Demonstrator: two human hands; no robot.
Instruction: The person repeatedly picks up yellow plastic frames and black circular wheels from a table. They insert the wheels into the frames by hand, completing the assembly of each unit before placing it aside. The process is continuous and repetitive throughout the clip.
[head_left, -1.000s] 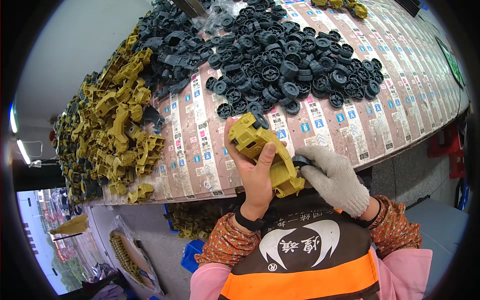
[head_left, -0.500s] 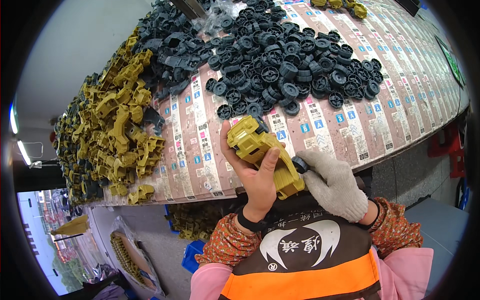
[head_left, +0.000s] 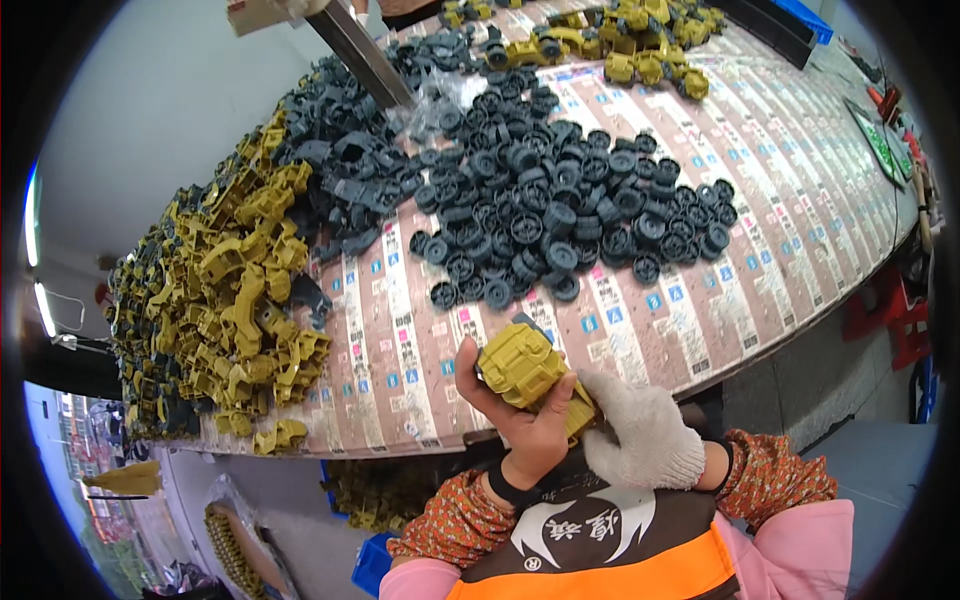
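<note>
My bare left hand [head_left: 535, 435] grips a yellow plastic toy truck [head_left: 522, 366], thumb on the near side and fingers around the far side. The truck is tilted above the table's near edge, with a dark grey part at its upper end. My right hand [head_left: 642, 432], in a pale knitted glove, is closed against the truck's lower right end, its fingers bent around that edge. No wheel shows at the glove now; the truck and fingers hide what lies between them. Just beyond the truck is a heap of dark grey toy wheels [head_left: 560, 205].
Yellow truck bodies [head_left: 245, 260] are piled at the left, with dark grey chassis parts [head_left: 360, 170] behind them. A metal post [head_left: 360, 55] rises at the back. Several yellow trucks [head_left: 655, 65] stand on the far side of the patterned table [head_left: 780, 250]. A blue bin [head_left: 375, 563] is below.
The truck has been turned and drawn nearer to me. The dark wheel held by my gloved fingers against its side is now out of sight. My view has shifted, showing more of the far table.
</note>
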